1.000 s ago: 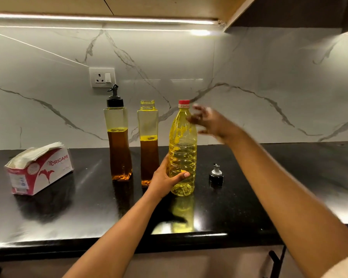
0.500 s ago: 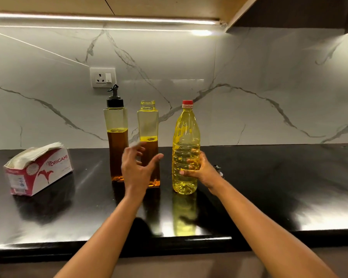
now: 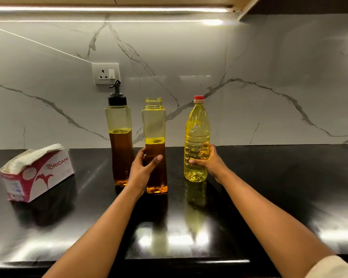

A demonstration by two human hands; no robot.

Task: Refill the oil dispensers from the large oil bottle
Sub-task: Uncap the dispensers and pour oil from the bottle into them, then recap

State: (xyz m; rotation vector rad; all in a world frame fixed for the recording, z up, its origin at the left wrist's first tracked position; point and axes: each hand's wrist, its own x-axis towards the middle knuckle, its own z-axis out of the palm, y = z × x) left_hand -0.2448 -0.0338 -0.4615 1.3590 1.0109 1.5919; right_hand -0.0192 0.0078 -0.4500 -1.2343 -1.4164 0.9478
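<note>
Large oil bottle (image 3: 197, 141) upright on black counter (image 3: 269, 187), red cap (image 3: 198, 97) still on; your right hand (image 3: 209, 162) wraps lower body, likely to lift. Open dispenser (image 3: 154, 145), uncapped, just left; your left hand (image 3: 144, 169) grips waist, likely steadying for pour. Capped dispenser (image 3: 119, 141) beyond, touching neither. Tissue box (image 3: 36, 173) far left. Right fingers mostly hidden behind bottle; removed pourer cap not visible.

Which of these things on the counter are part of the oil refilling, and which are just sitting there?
Part of the job:
- oil bottle, held by the right hand
- open dispenser, held by the left hand
- capped dispenser

Just lying about:
- tissue box
- wall socket
</note>
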